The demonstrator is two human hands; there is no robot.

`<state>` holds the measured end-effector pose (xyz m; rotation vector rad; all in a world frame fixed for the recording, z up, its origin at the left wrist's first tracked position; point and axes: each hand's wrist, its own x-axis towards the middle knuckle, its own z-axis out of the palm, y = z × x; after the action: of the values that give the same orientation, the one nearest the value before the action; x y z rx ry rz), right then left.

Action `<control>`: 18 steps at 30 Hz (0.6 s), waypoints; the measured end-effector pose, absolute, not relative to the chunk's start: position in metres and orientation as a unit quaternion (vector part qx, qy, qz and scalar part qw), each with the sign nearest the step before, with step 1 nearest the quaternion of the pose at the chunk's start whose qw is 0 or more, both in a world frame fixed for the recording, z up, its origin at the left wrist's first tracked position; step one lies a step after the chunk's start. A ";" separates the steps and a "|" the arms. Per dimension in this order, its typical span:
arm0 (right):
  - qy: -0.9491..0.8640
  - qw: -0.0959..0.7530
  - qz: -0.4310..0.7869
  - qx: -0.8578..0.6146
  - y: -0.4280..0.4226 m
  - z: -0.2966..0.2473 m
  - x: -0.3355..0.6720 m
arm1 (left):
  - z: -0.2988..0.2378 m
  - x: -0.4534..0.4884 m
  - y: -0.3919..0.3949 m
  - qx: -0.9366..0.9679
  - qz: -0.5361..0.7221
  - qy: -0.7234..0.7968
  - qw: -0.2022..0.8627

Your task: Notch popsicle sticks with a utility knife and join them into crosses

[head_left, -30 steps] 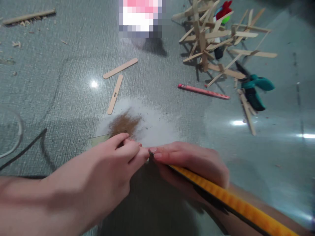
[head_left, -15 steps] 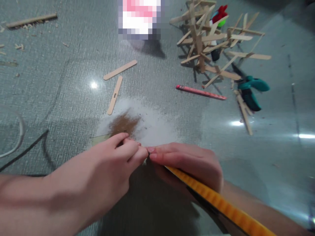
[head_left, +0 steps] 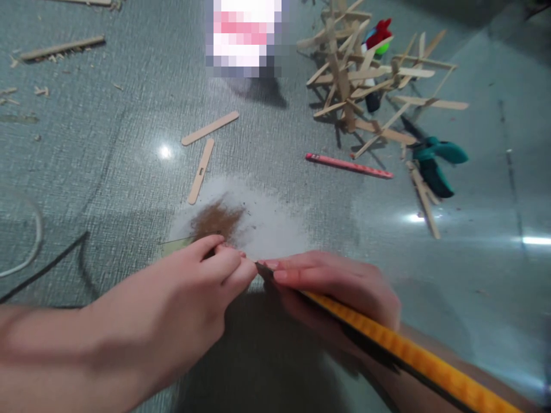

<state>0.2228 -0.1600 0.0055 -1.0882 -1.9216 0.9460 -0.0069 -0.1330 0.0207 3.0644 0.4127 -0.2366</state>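
My left hand (head_left: 185,287) comes in from the left, with thumb and fingers pinched together over the white dusty patch. What it pinches is mostly hidden; only a small pale edge shows at the fingertips. My right hand (head_left: 340,287) is closed around a long thin tool (head_left: 387,338) with an orange ribbed handle and a dark, narrow metal end. That dark end meets the left fingertips. Brown dust (head_left: 217,221) lies on white powder (head_left: 275,223) just beyond the hands. A greenish, see-through flat piece (head_left: 174,246) lies partly beneath the left hand.
Two craft sticks (head_left: 210,128) lie ahead, one with a small slot. A pink crayon-like stick (head_left: 348,166), a glued craft-stick structure (head_left: 344,80) and teal-handled pliers or cutters (head_left: 441,155) are at right. A white cable (head_left: 38,229) curves at left. A blurred-out object (head_left: 243,37) stands at the back.
My right hand and the orange-handled tool have slid slightly right and toward me, baring more of the dark end. My left hand stays nearly still. The view has shifted slightly.
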 end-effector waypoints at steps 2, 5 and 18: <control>-0.743 0.363 0.370 -0.423 -0.159 0.006 0.222 | 0.021 -0.006 -0.133 0.988 -0.080 0.128 0.012; -0.746 0.349 0.380 -0.421 -0.158 0.006 0.221 | 0.022 -0.007 -0.134 0.989 -0.073 0.130 -0.001; -0.749 0.351 0.374 -0.420 -0.155 0.006 0.220 | 0.021 -0.006 -0.134 0.989 -0.047 0.138 -0.010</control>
<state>0.2197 -0.1555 0.0058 -1.0868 -1.9398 0.9672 -0.0064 -0.1344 0.0213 3.1271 0.4359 -0.1487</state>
